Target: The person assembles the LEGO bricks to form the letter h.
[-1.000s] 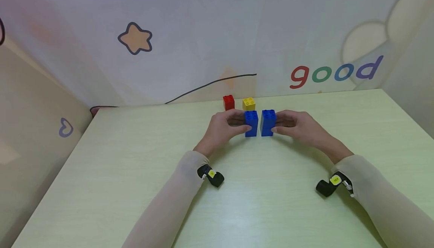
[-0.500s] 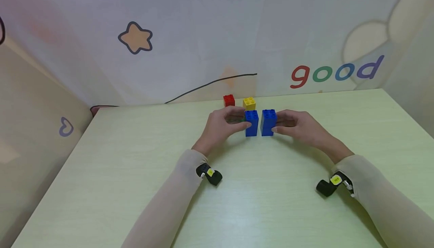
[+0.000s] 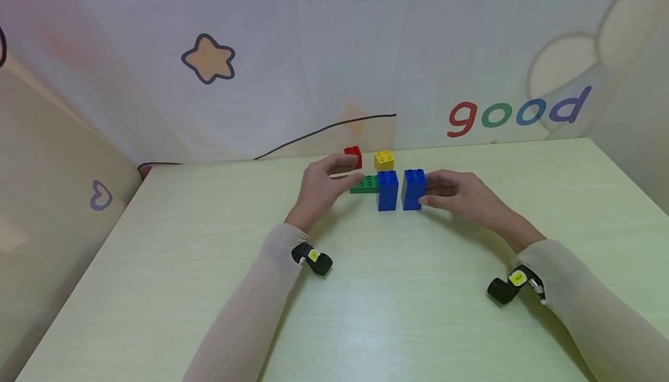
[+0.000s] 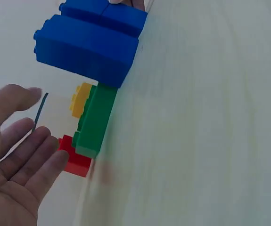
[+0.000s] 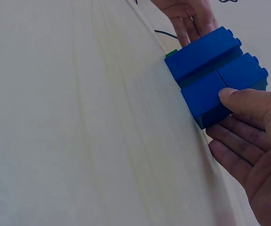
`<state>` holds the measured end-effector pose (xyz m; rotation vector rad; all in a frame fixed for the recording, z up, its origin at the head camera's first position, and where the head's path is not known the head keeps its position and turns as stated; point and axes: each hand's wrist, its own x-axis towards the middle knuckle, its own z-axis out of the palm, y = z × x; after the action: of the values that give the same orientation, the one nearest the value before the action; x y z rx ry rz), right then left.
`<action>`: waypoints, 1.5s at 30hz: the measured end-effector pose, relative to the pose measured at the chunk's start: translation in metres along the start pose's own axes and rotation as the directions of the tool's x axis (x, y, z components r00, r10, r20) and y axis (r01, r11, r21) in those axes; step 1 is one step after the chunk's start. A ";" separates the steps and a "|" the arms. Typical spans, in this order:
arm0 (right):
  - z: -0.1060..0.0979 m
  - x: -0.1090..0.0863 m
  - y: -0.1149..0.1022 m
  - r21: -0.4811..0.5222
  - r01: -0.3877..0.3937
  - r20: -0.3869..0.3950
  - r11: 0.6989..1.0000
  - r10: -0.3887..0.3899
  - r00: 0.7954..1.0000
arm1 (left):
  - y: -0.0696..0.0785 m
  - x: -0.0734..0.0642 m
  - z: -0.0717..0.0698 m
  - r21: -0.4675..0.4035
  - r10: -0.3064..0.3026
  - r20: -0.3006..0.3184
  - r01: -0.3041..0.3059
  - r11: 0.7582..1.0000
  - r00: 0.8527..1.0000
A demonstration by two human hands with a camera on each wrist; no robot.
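Two blue toy-brick towers stand upright side by side with a narrow gap, the left blue tower (image 3: 387, 195) and the right blue tower (image 3: 412, 195). My right hand (image 3: 462, 199) holds the right tower, thumb on its near face (image 5: 206, 98) in the right wrist view and fingers behind. My left hand (image 3: 323, 189) is apart from the left tower, fingers loosely spread with nothing between them (image 4: 22, 165). A long green brick (image 3: 365, 184) lies behind and left of the left tower, partly hidden by my left thumb in the head view.
A red brick (image 3: 355, 152), partly covered by my left fingers, and a yellow brick (image 3: 384, 161) stand near the back of the pale table (image 3: 345, 312). Behind the table rises a printed cloth backdrop (image 3: 324, 62).
My left hand has let go of the left blue tower and moved left and back, uncovering the green brick. My right hand and both towers have stayed in place.
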<state>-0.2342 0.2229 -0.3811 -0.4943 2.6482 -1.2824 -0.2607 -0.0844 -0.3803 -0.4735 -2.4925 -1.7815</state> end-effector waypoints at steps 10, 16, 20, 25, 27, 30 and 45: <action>0.001 0.000 -0.001 0.001 -0.017 -0.001 1.000 0.017 1.000 | -0.012 0.005 -0.006 0.021 -0.120 0.068 0.119 0.993 0.990; 0.001 0.000 0.001 -0.001 -0.008 -0.002 1.000 0.008 1.000 | -0.015 0.006 -0.007 0.047 -0.168 0.087 0.164 0.985 0.982; 0.001 0.000 0.002 0.004 0.000 -0.001 1.000 0.000 1.000 | -0.016 0.007 -0.006 0.064 -0.191 0.088 0.185 0.981 0.978; 0.001 0.000 0.002 0.009 0.002 -0.001 1.000 -0.002 1.000 | -0.018 0.008 -0.005 0.067 -0.188 0.086 0.183 0.981 0.978; 0.001 0.000 0.002 0.010 0.003 0.000 1.000 -0.003 1.000 | -0.019 0.008 -0.005 0.070 -0.185 0.084 0.180 0.981 0.979; 0.001 0.000 0.002 0.008 0.005 -0.004 1.000 -0.005 1.000 | -0.020 0.008 -0.005 0.077 -0.178 0.082 0.171 0.982 0.981; 0.000 0.001 0.004 0.007 0.006 0.000 1.000 -0.006 1.000 | -0.018 0.009 -0.005 0.119 -0.156 0.061 0.148 0.982 0.986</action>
<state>-0.2356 0.2250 -0.3840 -0.5022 2.6429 -1.2930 -0.2749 -0.0930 -0.3935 -0.3530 -2.7286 -1.6857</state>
